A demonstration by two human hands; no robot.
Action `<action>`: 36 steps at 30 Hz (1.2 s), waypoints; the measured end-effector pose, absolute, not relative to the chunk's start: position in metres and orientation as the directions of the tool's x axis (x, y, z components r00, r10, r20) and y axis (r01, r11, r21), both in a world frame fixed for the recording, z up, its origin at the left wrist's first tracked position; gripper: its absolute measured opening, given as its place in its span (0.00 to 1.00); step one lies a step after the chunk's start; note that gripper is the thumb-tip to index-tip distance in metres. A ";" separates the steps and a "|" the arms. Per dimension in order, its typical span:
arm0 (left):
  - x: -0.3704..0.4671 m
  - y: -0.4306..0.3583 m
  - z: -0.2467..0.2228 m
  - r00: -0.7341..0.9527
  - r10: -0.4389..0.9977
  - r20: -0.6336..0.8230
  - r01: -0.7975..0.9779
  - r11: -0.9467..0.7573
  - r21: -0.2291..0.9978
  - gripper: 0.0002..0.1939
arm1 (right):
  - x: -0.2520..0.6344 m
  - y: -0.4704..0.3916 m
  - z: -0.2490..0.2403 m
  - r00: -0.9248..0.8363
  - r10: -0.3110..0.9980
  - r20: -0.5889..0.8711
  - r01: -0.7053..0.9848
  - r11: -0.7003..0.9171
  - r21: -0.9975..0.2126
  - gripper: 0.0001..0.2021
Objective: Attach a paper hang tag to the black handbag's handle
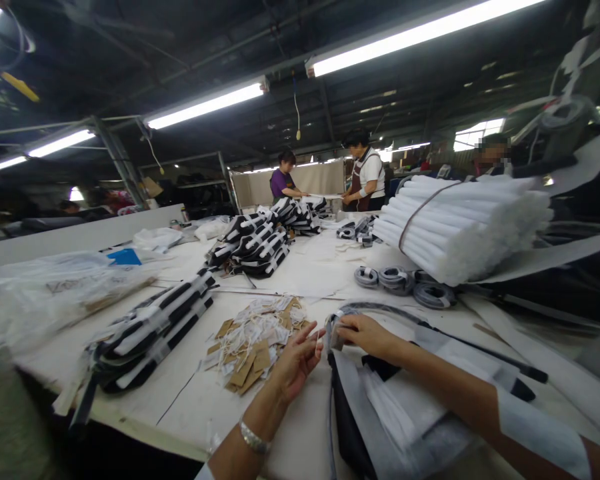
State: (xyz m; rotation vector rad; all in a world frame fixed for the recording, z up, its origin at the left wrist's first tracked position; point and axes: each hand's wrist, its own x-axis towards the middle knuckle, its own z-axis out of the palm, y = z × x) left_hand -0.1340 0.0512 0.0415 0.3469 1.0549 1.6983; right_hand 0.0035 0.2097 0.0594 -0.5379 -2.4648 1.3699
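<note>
In front of me at the right lies a black bag (353,427) wrapped in white sheeting (405,407), its dark strap (405,309) curving round behind it. My right hand (367,335) is closed at the strap's left end, fingertips on a small grey-beige piece (337,337); whether this is a tag or wrapping I cannot tell. Just left of it, my left hand (300,360) is palm up, a thin white string (319,335) between its thumb and fingers. Beside that hand spreads a heap of brown and white hang tags (253,363) with strings.
Stacked wrapped black bags (155,330) lie at left, with another pile (260,240) behind. Coiled straps (397,280) and a bundle of white foam rolls (445,227) sit at right. Clear plastic bags (65,287) cover the far left. Two people (367,173) work across the table.
</note>
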 end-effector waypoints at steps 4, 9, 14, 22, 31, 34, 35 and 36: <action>-0.130 0.054 0.031 -0.443 0.860 -0.253 -0.579 -0.059 0.814 0.30 | -0.003 0.206 0.052 -0.905 0.412 0.104 0.113 0.467 -0.877 0.11; -0.129 0.056 0.022 -0.498 0.846 -0.188 -0.504 -0.107 0.857 0.34 | -0.003 0.206 0.053 -0.897 0.429 0.109 0.093 0.425 -0.901 0.24; -0.127 0.059 0.018 -0.524 0.846 -0.094 -0.420 -0.161 0.893 0.50 | -0.011 0.205 0.053 -0.915 0.396 0.078 0.101 0.411 -0.906 0.38; -0.129 0.064 0.011 -0.629 0.777 0.011 -0.214 -0.187 0.959 0.48 | -0.035 0.215 0.050 -0.955 0.291 0.060 0.190 0.752 -0.631 0.38; -0.135 0.062 0.035 -0.532 0.831 0.164 0.132 -0.110 0.985 0.35 | -0.042 0.211 0.027 -0.956 0.292 0.039 0.124 0.519 -0.846 0.49; -0.140 0.056 0.031 -0.541 0.824 0.169 0.203 -0.067 0.977 0.36 | -0.028 0.197 0.037 -0.946 0.323 -0.035 0.103 0.196 -0.975 0.54; -0.143 0.055 0.026 -0.560 0.811 0.171 0.219 -0.054 0.974 0.36 | -0.024 0.192 0.042 -0.951 0.302 -0.061 0.091 0.086 -0.992 0.55; -0.146 0.055 0.020 -0.564 0.808 0.172 0.243 -0.037 0.969 0.36 | -0.021 0.188 0.046 -0.947 0.308 -0.090 0.087 -0.025 -0.996 0.57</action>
